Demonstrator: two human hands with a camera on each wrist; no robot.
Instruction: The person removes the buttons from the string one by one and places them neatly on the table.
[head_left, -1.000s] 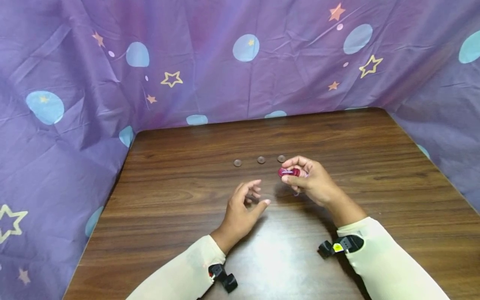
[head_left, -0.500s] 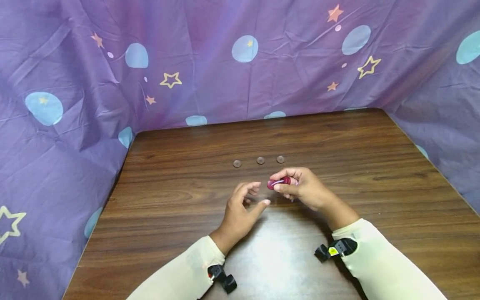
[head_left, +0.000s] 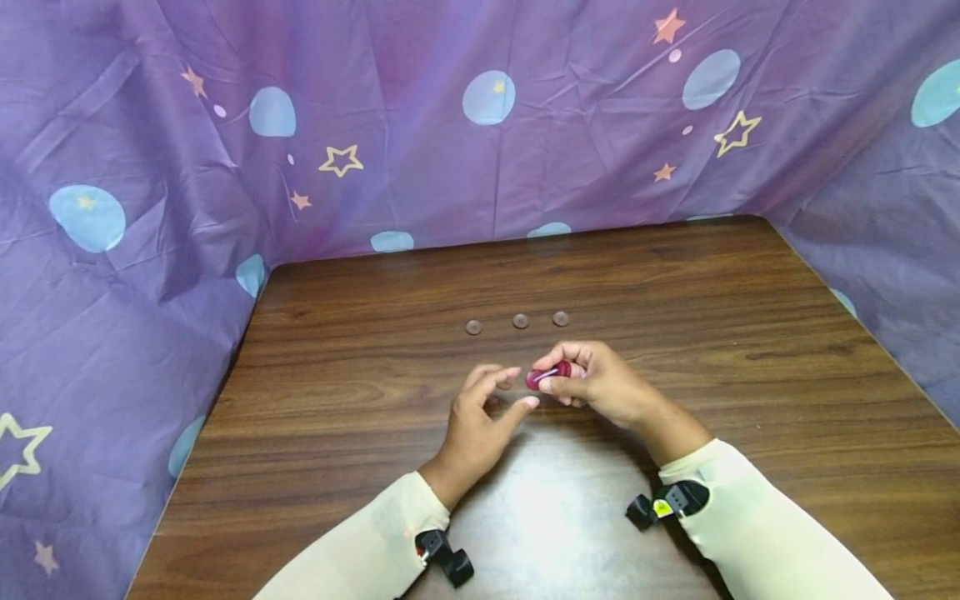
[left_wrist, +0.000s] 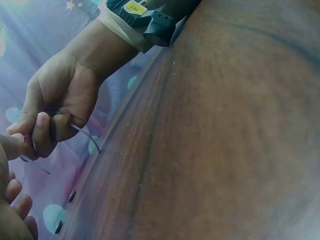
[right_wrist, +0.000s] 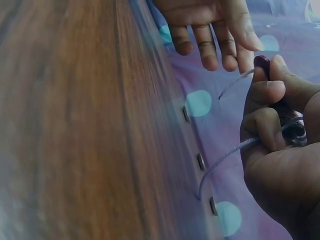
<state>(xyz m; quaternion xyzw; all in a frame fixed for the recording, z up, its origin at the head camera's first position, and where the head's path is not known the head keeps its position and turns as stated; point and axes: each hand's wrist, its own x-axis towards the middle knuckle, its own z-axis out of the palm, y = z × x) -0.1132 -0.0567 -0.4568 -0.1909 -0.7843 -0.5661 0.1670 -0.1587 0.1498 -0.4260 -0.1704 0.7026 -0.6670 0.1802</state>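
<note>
My right hand (head_left: pixel 603 387) pinches magenta-red buttons (head_left: pixel 534 380) between thumb and fingers, and a pale lilac cord (head_left: pixel 547 375) runs across them. In the right wrist view one dark red button (right_wrist: pixel 261 62) stands up at the fingertips. A short cord end (right_wrist: pixel 235 85) hangs beside it, and a longer length of cord (right_wrist: pixel 225 156) trails from under the curled fingers. How many buttons it holds is hidden. My left hand (head_left: pixel 480 421) is held just left of them, thumb and forefinger parted around the leading button, holding nothing.
Three brown round buttons (head_left: pixel 521 321) lie in a row on the wood-grain table (head_left: pixel 360 333) beyond the hands. A purple curtain (head_left: pixel 420 167) with stars and blue spots surrounds the back and sides.
My right hand has come left and toward the body with the red buttons and cord, closing in on the left hand. The left hand has stayed almost still.
</note>
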